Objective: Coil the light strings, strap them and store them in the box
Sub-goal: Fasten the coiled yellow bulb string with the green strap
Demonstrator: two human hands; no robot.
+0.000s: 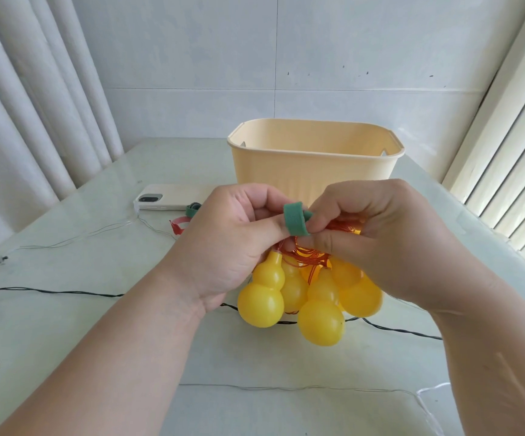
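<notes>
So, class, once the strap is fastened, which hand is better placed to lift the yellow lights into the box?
Probably the right hand: its fingers curl round the orange wire carrying the lights, just before the box. The left hand is busy pinching the green strap.

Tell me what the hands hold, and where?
The left hand pinches the green strap; the right hand grips the orange wire above the yellow gourd lights.

The table [66, 341] carries a cream box [314, 165], a phone [173, 196] and loose wires [50, 292].
</notes>
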